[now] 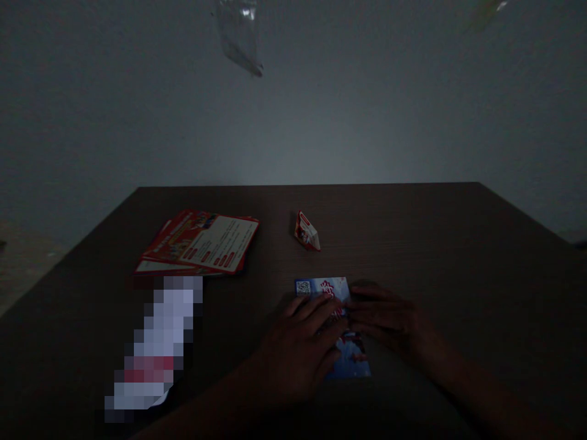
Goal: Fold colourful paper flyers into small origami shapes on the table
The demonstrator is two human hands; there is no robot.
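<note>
A blue printed leaflet [351, 363] with a QR code at its upper left corner lies on the table, longer than it is wide. My left hand [305, 342] rests flat across its middle, fingers stretched out, covering much of the print. At the leaflet's right edge is my right hand [389, 318], its fingers extended and their tips touching that edge. Beyond the leaflet stands a small folded paper piece [307, 232], red and white, with pointed corners.
On the left of the brown table [413, 226] lies a stack of red and white leaflets [202, 241]. Nearer me is a pixelated, long, bright object [158, 342]. A pale wall [343, 110] rises behind the table, and a clear plastic pouch [241, 36] hangs there.
</note>
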